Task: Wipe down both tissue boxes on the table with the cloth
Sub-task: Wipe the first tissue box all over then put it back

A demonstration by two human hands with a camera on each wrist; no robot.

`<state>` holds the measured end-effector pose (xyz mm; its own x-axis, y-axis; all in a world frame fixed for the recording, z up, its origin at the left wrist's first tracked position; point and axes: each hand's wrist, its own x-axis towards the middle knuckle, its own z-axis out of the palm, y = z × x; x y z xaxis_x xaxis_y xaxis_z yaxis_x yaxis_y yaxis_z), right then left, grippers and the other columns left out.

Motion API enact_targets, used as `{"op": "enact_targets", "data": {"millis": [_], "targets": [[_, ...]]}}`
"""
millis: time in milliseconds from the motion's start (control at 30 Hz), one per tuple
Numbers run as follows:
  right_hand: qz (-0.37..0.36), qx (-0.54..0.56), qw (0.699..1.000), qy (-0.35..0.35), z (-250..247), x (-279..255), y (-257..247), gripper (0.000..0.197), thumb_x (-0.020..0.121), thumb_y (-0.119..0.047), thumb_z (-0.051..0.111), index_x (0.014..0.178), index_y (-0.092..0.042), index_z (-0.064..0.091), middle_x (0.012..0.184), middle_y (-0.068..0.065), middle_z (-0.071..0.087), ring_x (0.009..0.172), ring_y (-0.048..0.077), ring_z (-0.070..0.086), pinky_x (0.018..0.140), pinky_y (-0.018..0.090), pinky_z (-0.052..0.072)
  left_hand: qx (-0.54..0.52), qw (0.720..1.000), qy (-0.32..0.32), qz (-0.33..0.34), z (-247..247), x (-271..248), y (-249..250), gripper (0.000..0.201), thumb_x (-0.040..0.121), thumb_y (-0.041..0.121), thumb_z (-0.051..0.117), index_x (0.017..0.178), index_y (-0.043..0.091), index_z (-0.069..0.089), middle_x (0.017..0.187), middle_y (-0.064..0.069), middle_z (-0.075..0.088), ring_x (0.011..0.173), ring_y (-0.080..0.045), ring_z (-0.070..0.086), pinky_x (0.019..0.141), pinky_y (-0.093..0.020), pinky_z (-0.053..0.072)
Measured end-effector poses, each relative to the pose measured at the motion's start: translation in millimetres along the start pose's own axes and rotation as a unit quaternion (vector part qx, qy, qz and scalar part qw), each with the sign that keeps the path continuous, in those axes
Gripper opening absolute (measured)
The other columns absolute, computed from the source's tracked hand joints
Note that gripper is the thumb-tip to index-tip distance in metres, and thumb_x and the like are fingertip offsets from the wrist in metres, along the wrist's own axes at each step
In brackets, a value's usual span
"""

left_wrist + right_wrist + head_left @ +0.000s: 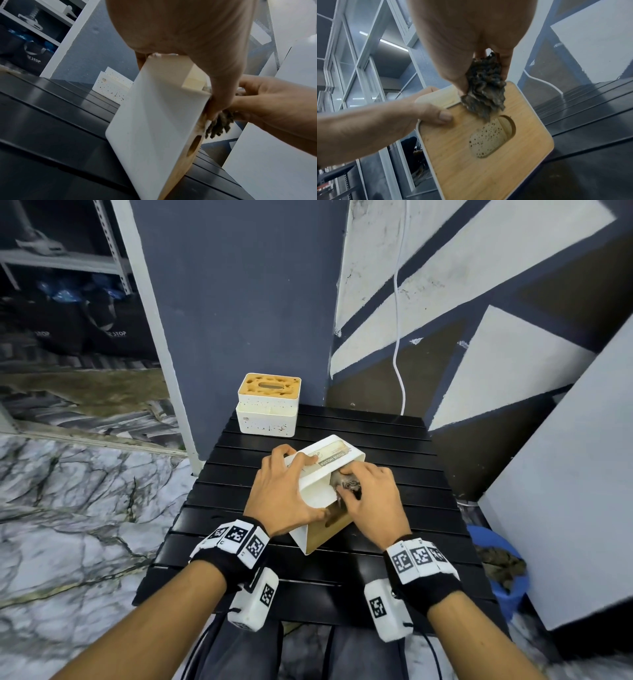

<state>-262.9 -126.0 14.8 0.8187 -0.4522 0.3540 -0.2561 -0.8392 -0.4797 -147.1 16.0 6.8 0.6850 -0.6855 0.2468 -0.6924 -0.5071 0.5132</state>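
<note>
A white tissue box (pixel 317 489) with a wooden lid (pixel 488 155) stands tilted on one edge in the middle of the black table (pixel 394 446). My left hand (pixel 284 494) grips its upper side, thumb on the lid's rim. My right hand (pixel 371 501) holds a dark grey-brown cloth (pixel 485 92) bunched in its fingers against the wooden lid, just above the oval slot. A second white tissue box (pixel 269 405), speckled with stains and topped by a wooden lid, stands upright at the table's far left corner.
A dark blue pillar (pixel 239 302) rises behind the far box. A white cable (pixel 399 337) hangs down the painted wall. A blue bucket (pixel 503 566) with a dark rag sits on the floor to the right, beside a white slanted panel (pixel 565 491).
</note>
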Motion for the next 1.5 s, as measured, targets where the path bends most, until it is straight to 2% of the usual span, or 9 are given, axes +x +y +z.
{"op": "enact_targets", "data": {"millis": [100,267,367,500,767,933,1067,1233,1500], "targets": [[-0.003,-0.002,1.0,-0.016,-8,-5,5,0.03,0.084,-0.019,0.063,0.112,-0.025,0.056,0.12,-0.005,0.057,0.11,0.019,0.045,0.089,0.02,0.033,-0.024,0.999,-0.019,-0.013,-9,4,0,0.069,0.074,0.071,0.058,0.132,0.035,0.049,0.131,0.004,0.031,0.118,-0.021,0.035,0.101,-0.033,0.034],[-0.019,0.009,1.0,-0.009,-10,-28,4,0.039,0.082,-0.014,0.065,0.118,-0.024,0.056,0.124,-0.004,0.054,0.111,0.017,0.049,0.096,0.025,0.04,-0.107,0.993,-0.034,-0.034,-15,14,-2,0.034,0.094,0.048,0.056,0.125,0.035,0.058,0.13,0.002,0.038,0.122,-0.024,0.035,0.102,-0.032,0.028],[-0.059,0.007,0.998,0.0,0,-42,-10,0.045,0.081,-0.014,0.066,0.124,-0.023,0.056,0.126,-0.002,0.054,0.111,0.018,0.048,0.1,0.025,0.038,-0.098,0.993,-0.057,-0.044,-12,18,-6,0.039,0.096,0.049,0.052,0.134,0.044,0.049,0.137,0.002,0.041,0.124,-0.024,0.034,0.106,-0.038,0.026],[-0.081,-0.01,0.997,-0.001,20,-51,-35,0.042,0.089,-0.025,0.056,0.13,-0.024,0.053,0.134,0.001,0.05,0.117,0.019,0.043,0.106,0.028,0.034,-0.088,0.993,-0.065,-0.039,-9,18,-10,0.051,0.096,0.057,0.045,0.146,0.047,0.038,0.142,0.004,0.039,0.126,-0.021,0.034,0.104,-0.035,0.021],[-0.028,-0.047,0.997,0.046,27,-38,-42,0.038,0.091,-0.023,0.056,0.128,-0.017,0.056,0.132,0.003,0.054,0.115,0.022,0.046,0.103,0.036,0.041,-0.098,0.992,-0.072,-0.027,-8,19,-15,0.049,0.099,0.049,0.045,0.147,0.046,0.036,0.142,0.004,0.037,0.131,-0.019,0.034,0.113,-0.039,0.023],[-0.075,-0.05,0.996,0.024,30,-43,-54,0.038,0.089,-0.022,0.056,0.127,-0.019,0.057,0.131,0.003,0.054,0.113,0.023,0.046,0.101,0.035,0.042,-0.079,0.995,-0.055,-0.014,-7,19,-16,0.045,0.101,0.048,0.042,0.146,0.046,0.037,0.138,0.003,0.04,0.129,-0.02,0.038,0.11,-0.041,0.026],[-0.059,-0.04,0.997,-0.007,18,-38,-38,0.04,0.088,-0.02,0.059,0.127,-0.021,0.057,0.129,0.001,0.055,0.116,0.021,0.045,0.104,0.035,0.039,-0.074,0.995,-0.065,-0.013,-7,19,-16,0.046,0.101,0.049,0.041,0.147,0.046,0.035,0.14,0.002,0.039,0.129,-0.021,0.037,0.109,-0.039,0.026],[-0.02,-0.027,0.998,0.045,31,-38,-52,0.036,0.087,-0.018,0.06,0.123,-0.018,0.06,0.127,0.003,0.056,0.112,0.024,0.045,0.1,0.038,0.043,-0.075,0.995,-0.057,-0.019,-5,19,-16,0.045,0.101,0.049,0.04,0.147,0.046,0.036,0.141,0.002,0.038,0.13,-0.021,0.036,0.109,-0.039,0.025],[-0.057,-0.01,0.998,0.025,29,-48,-45,0.042,0.085,-0.018,0.062,0.126,-0.025,0.059,0.131,-0.001,0.052,0.115,0.021,0.042,0.104,0.023,0.03,-0.062,0.996,-0.057,-0.006,-7,20,-18,0.046,0.102,0.049,0.039,0.147,0.045,0.035,0.137,0.0,0.04,0.128,-0.022,0.039,0.109,-0.043,0.028]]}}
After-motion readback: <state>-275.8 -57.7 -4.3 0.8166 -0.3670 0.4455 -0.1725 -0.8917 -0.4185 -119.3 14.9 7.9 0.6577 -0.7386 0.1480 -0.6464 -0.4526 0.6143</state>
